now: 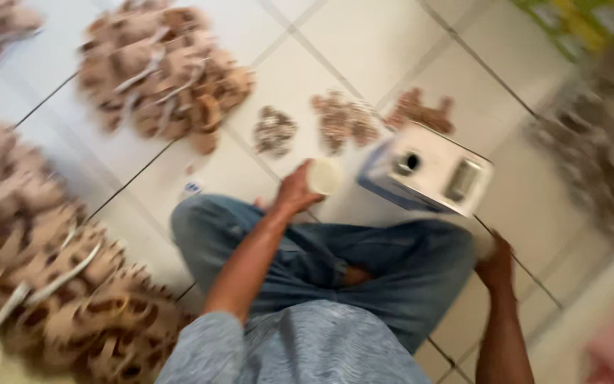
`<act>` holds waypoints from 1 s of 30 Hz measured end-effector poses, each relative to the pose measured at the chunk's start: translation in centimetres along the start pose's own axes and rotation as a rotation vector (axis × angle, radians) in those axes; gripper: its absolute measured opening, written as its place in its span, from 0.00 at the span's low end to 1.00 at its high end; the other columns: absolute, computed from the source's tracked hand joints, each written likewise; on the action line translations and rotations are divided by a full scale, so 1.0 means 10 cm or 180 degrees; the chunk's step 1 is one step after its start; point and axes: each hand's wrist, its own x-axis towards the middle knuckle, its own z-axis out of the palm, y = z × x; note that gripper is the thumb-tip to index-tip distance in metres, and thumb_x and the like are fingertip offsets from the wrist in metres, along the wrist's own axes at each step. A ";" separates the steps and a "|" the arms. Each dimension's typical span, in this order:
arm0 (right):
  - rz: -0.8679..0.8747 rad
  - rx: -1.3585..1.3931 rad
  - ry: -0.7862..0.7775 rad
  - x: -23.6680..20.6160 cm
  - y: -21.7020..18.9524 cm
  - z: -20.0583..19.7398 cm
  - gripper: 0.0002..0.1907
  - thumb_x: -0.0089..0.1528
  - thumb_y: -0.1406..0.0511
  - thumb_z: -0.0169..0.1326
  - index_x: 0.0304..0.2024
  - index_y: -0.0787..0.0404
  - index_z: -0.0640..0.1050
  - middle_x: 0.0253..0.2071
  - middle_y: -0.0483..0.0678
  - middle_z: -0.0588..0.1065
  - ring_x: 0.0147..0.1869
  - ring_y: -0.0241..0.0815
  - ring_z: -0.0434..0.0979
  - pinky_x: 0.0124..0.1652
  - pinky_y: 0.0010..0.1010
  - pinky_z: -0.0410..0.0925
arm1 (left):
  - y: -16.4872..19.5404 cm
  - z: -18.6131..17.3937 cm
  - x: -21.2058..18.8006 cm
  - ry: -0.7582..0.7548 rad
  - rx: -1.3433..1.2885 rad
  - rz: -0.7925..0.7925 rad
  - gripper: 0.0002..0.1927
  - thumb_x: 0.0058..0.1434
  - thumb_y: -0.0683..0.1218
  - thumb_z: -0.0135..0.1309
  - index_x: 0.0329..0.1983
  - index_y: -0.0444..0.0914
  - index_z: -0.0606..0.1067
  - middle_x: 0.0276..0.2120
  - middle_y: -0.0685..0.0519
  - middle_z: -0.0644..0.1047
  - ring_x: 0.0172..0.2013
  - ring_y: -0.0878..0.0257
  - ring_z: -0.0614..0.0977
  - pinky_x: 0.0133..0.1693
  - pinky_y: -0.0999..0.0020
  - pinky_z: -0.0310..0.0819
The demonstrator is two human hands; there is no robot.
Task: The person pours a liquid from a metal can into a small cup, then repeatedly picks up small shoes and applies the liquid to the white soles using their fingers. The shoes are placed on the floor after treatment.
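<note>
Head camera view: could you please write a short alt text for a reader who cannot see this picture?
A person in blue jeans sits cross-legged on a white tiled floor, the left hand holding a small white roll and the right hand beside a white and blue machine. Piles of brown cut-out pieces lie around; the picture is blurred.

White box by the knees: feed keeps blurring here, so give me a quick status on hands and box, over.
Left hand grips a pale round object. Right hand low beside white box, contact unclear. Brown bundle piles on tiled floor.
</note>
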 end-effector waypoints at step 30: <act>-0.2853 -0.0269 0.0813 -0.09 -2.79 -0.01 0.16 0.66 0.71 0.62 0.57 0.65 0.80 0.63 0.58 0.74 0.68 0.56 0.73 0.61 0.45 0.71 | -1.79 -2.01 -1.18 0.1037 0.1652 -0.1033 0.13 0.72 0.47 0.42 0.45 0.38 0.76 0.45 0.42 0.78 0.47 0.43 0.79 0.49 0.45 0.74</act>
